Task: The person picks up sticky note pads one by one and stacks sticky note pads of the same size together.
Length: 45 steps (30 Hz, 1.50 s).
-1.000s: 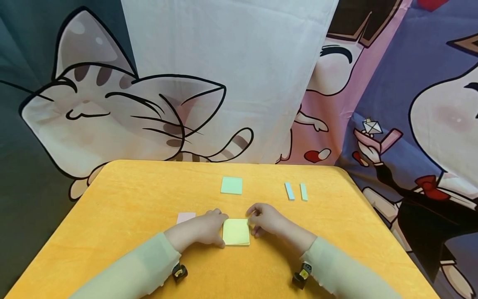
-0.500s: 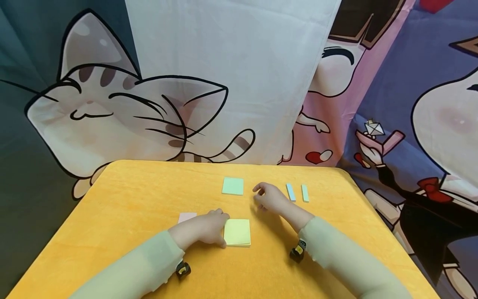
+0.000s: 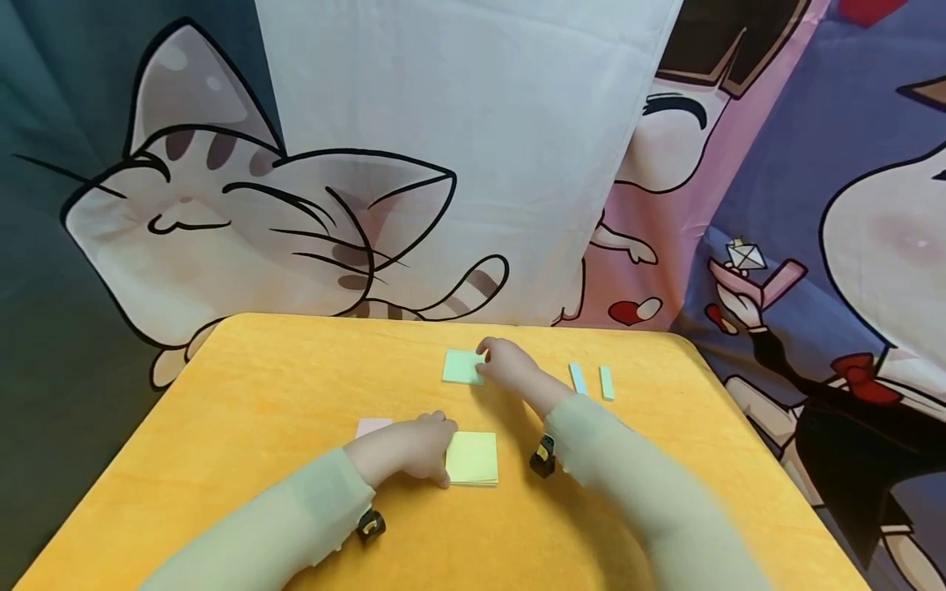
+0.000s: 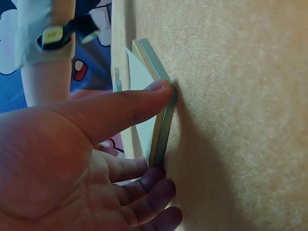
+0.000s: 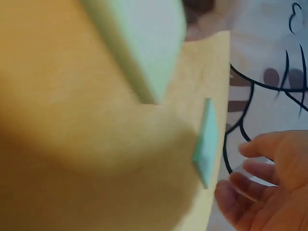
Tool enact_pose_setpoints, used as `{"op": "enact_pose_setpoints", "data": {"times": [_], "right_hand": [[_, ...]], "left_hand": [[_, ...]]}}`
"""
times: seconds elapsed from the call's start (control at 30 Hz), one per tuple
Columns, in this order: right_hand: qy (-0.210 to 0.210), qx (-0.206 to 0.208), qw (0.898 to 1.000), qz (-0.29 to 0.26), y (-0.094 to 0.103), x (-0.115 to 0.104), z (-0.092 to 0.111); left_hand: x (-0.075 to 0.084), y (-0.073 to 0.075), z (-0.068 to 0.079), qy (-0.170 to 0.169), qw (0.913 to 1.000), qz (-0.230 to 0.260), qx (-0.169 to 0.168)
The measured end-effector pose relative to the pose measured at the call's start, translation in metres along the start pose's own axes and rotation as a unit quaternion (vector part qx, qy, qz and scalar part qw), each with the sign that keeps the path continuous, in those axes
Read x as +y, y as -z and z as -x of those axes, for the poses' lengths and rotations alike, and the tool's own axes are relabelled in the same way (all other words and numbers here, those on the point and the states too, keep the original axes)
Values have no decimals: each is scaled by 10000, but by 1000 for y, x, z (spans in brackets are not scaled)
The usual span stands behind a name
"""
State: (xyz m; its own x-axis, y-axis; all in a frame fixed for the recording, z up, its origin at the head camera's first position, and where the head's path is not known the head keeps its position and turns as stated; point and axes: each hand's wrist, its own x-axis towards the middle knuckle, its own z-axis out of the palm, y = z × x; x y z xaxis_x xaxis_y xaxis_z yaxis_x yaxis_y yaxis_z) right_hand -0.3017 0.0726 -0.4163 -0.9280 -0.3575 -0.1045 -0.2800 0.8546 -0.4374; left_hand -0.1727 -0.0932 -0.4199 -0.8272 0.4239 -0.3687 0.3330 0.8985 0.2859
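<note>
Left hand (image 3: 414, 447) grips yellow pad (image 3: 471, 457); right hand (image 3: 513, 367) by green pad (image 3: 461, 367).
Yellow pad: square, layers slightly offset, green beneath. Green pad: flat, square; right fingers apart, loosely bent.

Head view: high, forward-down; wrist views: close, along table (image 4: 245, 96); head, right wrist share green pad (image 3: 461, 367).
</note>
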Motion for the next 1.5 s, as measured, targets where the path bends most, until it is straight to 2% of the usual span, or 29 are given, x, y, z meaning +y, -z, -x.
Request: {"op": "enact_pose_setpoints", "data": {"times": [0.17,0.43,0.6,0.83,1.27,1.33,1.5], "right_hand": [[-4,-298,9995,128,4,-5,-16],[-282,-696,9972,-54,3,-6,-31],[-403,-881,9949,271,-2,-8,-37],[-490,-842,9928,701,-8,-4,-43],[-441,-814,9908,988,-9,-1,-41],[-440,-739,9915,976,-9,-2,-41],[-538,-447,9960,562,-12,-2,-40]], "left_hand": [[3,2,0,57,9997,-239,-37],[8,5,2,107,9992,-384,-81],[9,6,3,187,9988,-430,-106],[8,5,0,203,9983,-532,-143],[10,5,0,242,9987,-435,-116],[11,6,1,242,9988,-411,-124],[11,8,3,278,9988,-373,-155]]}}
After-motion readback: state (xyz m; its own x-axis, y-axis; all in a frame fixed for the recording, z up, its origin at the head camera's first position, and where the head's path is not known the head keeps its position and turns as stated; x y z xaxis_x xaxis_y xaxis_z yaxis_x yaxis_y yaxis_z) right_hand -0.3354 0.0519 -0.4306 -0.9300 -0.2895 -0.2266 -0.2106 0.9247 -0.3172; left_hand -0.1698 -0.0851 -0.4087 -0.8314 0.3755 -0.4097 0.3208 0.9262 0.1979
